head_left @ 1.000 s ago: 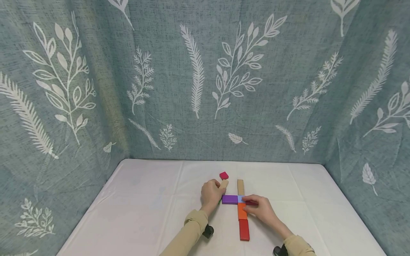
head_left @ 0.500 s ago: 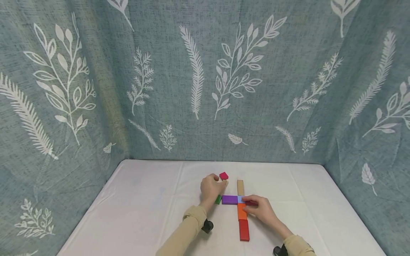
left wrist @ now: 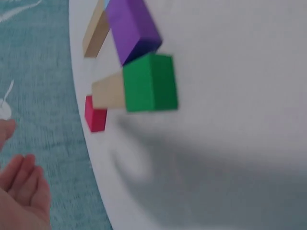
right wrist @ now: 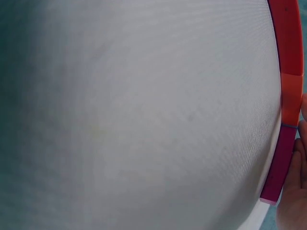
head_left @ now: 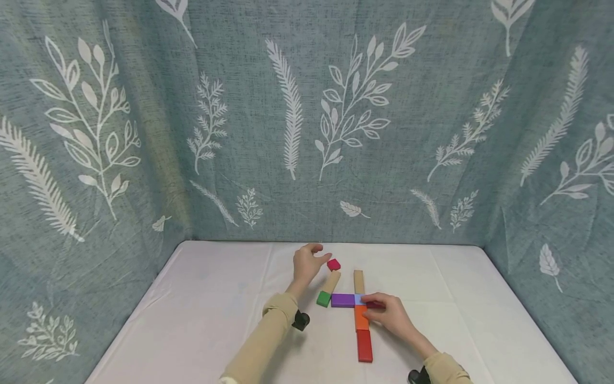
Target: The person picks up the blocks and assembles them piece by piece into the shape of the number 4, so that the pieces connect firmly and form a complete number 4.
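My left hand [head_left: 307, 265] hangs in the air at the far left of the blocks, fingers loosely bent, holding nothing. By its thumb lies a small pinkish-red block [head_left: 333, 264]. A natural wood block [head_left: 332, 281] slants from there to a green block [head_left: 323, 298], whose corner meets the purple block [head_left: 342, 301]. My right hand [head_left: 392, 316] rests over the middle of the layout, index fingertip at the light-blue block [head_left: 358, 300] and thumb on the orange block [head_left: 362, 318]. Its fingers partly cover a dark red block [right wrist: 280, 163].
A second wood block [head_left: 358, 281] points away from the light-blue one. Nearest me, a red block [head_left: 364, 345] continues the orange one's line. White cloth covers the table [head_left: 211, 320]; a leaf-patterned curtain [head_left: 307, 133] hangs behind and at both sides.
My left hand has let go of the slanted wood block and moved up and to the left, uncovering it and the green block. The right hand has stayed put.
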The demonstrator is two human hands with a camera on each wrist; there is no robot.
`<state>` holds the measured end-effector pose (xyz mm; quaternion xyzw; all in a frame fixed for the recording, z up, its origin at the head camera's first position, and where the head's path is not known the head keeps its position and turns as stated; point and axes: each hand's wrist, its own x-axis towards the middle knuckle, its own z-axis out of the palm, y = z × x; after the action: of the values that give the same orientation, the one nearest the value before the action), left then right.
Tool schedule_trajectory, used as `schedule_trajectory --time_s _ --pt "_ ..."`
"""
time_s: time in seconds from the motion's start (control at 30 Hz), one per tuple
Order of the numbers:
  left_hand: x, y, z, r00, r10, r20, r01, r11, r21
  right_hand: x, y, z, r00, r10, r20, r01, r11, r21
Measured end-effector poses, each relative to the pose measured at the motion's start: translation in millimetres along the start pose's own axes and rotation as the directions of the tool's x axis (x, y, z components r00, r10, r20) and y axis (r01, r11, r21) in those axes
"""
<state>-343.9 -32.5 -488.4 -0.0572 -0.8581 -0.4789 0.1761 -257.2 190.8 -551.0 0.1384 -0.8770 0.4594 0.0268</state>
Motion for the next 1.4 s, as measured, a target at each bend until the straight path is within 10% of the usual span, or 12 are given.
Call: schedule_trajectory --time_s 0.3,0.7,1.03,1.4 --pt "19.8 -2.0 -14.7 0.985 0.071 0.16 -0.047 0.987 -0.153 -1.4 -1 -2 1.0 -0.002 0.009 0.002 1.0 -0.002" --pt "27.9 -11.8 -8.8 0.954 0.076 0.29 -0.035 0.989 -0.145 -1.6 0 -4 1.0 0.005 -0.002 -0.005 1.0 -0.019" --pt "15.1 -20.2 5.0 0.945 0.027 0.325 -0.017 0.999 -0.034 -0.8 -1 -3 1.0 -0.009 0.009 0.009 1.0 -0.008" --pt "6.3 -24.4 20.8 0.973 -0.012 0.231 0.015 1.0 -0.01 -1.9 -2 -3 1.0 0.003 0.019 -0.003 1.0 -0.002"
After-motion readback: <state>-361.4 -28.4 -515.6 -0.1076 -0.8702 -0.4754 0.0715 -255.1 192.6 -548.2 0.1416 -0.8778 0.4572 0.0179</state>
